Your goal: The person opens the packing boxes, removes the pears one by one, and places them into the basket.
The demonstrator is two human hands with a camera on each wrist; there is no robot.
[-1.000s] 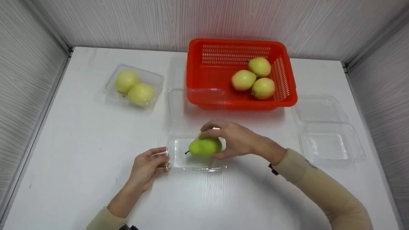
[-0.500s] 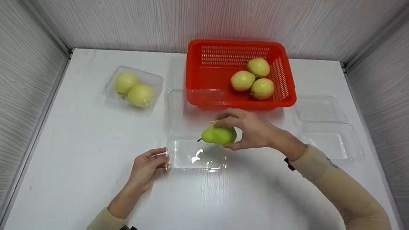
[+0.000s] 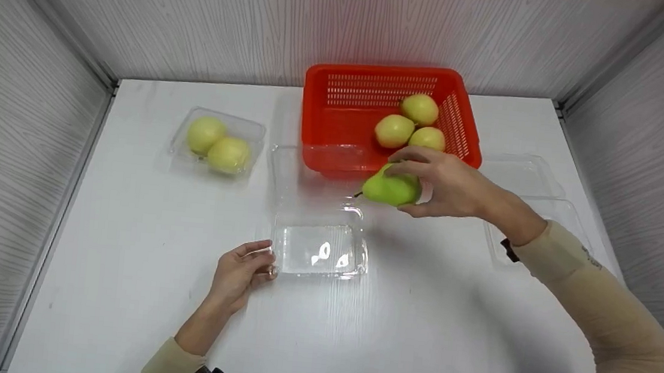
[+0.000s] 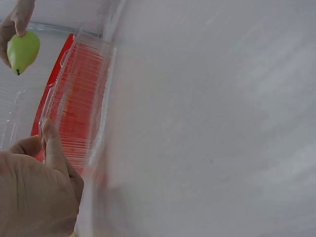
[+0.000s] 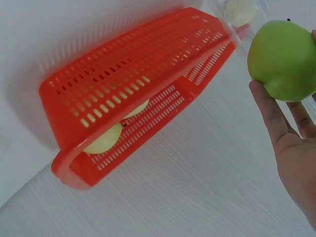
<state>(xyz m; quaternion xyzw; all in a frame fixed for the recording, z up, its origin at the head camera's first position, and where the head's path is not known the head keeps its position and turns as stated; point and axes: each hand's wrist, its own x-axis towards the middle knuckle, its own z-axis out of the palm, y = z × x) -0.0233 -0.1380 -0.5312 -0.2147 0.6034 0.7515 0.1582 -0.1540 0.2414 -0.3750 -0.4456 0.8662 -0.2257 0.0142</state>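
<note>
The right hand (image 3: 449, 182) is curled around the green pear (image 3: 390, 190), aloft near the basket (image 3: 338, 121) and apart from the open box (image 3: 302, 247) whose left edge the left hand (image 3: 240, 271) pinches, seemingly a carrying step, where the next move calls for a steady hold.

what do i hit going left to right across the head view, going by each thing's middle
clear box holding two pale yellow fruits → left hand → open clear box → green pear → right hand → far-right clear box
</note>
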